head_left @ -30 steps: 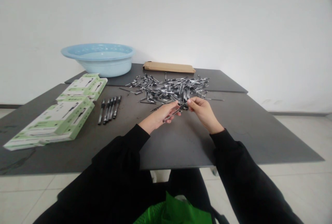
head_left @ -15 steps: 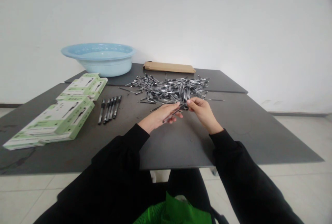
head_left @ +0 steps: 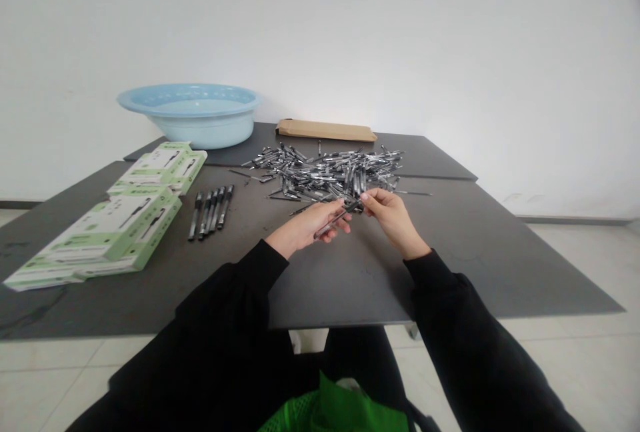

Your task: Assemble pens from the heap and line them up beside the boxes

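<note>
Green-and-white boxes (head_left: 103, 227) are lying overlapped on the dark table (head_left: 480, 245), bearing printed pens and lettering too small to read. A slim pen (head_left: 328, 226), greyish along its barrel and darker towards the far end, is slanting just before the pen heap (head_left: 335, 171). The left hand (head_left: 307, 222) is gripping its barrel; the right hand's (head_left: 393, 215) thumb and forefinger are pinching its far end.
</note>
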### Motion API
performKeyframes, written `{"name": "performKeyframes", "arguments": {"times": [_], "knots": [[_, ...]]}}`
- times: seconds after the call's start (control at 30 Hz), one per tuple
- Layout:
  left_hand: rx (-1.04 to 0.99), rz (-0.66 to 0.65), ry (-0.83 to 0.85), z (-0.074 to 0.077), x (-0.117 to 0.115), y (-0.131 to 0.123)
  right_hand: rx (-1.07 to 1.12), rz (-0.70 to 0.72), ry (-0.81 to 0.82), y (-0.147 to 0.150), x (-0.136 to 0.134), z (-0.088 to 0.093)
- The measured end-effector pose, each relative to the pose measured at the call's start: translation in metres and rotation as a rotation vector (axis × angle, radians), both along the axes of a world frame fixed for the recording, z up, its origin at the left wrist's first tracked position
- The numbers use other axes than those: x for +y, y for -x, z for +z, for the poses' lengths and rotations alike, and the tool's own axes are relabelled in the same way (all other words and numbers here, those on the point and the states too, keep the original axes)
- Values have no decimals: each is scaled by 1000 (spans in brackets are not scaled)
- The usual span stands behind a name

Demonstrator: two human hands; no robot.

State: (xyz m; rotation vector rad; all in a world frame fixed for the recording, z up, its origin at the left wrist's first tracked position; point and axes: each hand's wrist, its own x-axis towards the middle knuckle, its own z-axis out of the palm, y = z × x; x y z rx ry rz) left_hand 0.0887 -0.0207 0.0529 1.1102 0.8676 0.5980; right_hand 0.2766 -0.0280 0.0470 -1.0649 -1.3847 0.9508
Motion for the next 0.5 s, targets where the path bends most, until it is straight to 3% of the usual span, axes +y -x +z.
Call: {"name": "performKeyframes", "arguments": {"times": [0.27,0.5], "knots": [[-214,-195,103,-2,-1,4,7,50,-16,1,0,0],[-309,-269,183,-4,2,7,85,110,2,-1,-1,-3]]}}
